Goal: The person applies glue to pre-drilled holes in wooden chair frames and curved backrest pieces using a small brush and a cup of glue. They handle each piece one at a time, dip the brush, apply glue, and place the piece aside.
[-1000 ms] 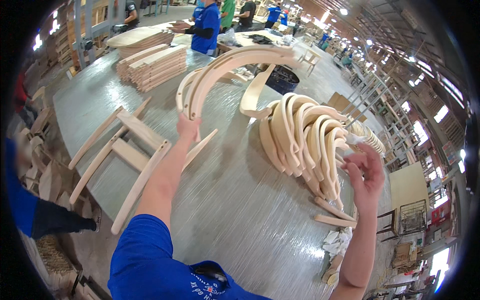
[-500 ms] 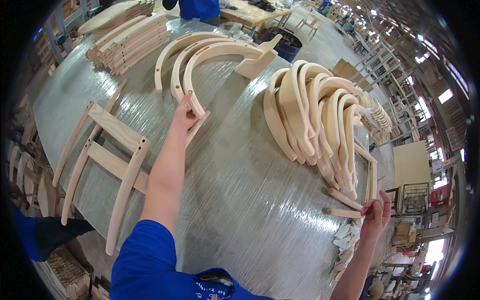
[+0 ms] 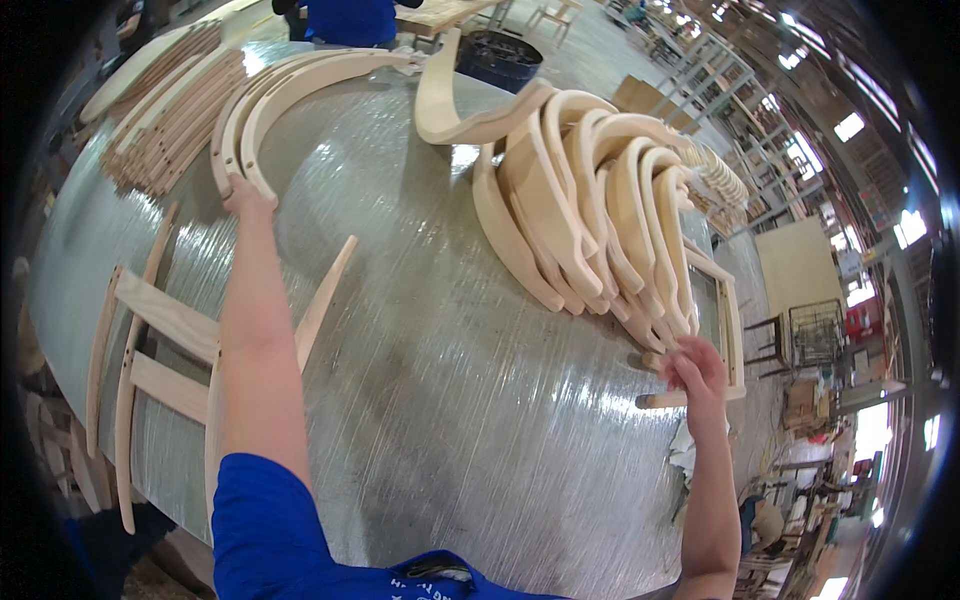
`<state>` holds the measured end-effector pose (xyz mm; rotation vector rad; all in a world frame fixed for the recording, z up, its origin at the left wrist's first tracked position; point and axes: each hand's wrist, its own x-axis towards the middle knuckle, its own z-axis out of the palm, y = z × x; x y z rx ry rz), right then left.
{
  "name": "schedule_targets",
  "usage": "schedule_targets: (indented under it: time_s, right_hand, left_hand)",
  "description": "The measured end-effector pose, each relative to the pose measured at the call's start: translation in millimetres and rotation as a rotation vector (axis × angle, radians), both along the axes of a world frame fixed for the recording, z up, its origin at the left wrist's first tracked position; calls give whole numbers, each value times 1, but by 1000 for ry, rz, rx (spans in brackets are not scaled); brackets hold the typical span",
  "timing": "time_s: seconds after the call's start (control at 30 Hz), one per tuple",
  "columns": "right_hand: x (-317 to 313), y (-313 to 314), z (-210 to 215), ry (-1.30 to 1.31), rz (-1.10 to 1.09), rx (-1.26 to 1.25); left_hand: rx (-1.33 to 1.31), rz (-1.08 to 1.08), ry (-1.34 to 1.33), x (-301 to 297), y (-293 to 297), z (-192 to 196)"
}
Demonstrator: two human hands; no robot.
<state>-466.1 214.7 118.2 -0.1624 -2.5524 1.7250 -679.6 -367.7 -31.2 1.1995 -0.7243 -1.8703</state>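
My left hand (image 3: 247,195) is closed on the near ends of curved wooden rails (image 3: 300,80), which lie side by side on the table. Each rail is pale and bowed, with small dark holes near its end. My right hand (image 3: 697,368), slightly blurred, hovers with loosely bent fingers over the near ends of a pile of curved wooden chair parts (image 3: 570,190); nothing shows in it. Beside that hand, a wooden leg frame (image 3: 733,335) stands at the table's right edge. One bent wooden piece (image 3: 460,125) rests at the pile's far left.
A ladder-like wooden frame (image 3: 165,295) lies left of my left forearm. Stacked wooden slats (image 3: 180,115) sit at the far left of the film-covered table (image 3: 450,420). Beyond are a dark bin (image 3: 500,60) and a person in blue (image 3: 350,20).
My left hand has shifted the curved rails left, up beside the slat stack and away from the bent piece. My right hand has come in toward the pile's near ends. The view has shifted too.
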Motion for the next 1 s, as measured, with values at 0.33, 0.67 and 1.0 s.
schedule_targets:
  time_s: [0.33, 0.67, 1.0]
  right_hand:
    - [-144, -113, -71, 588, 70, 803]
    - [20, -31, -104, 39, 121, 115]
    - [207, 123, -98, 73, -592, -200]
  left_hand:
    - [203, -1010, 183, -43, 246, 31]
    - [368, -901, 193, -44, 254, -18]
    - [-94, -602, 378, 45, 314, 67]
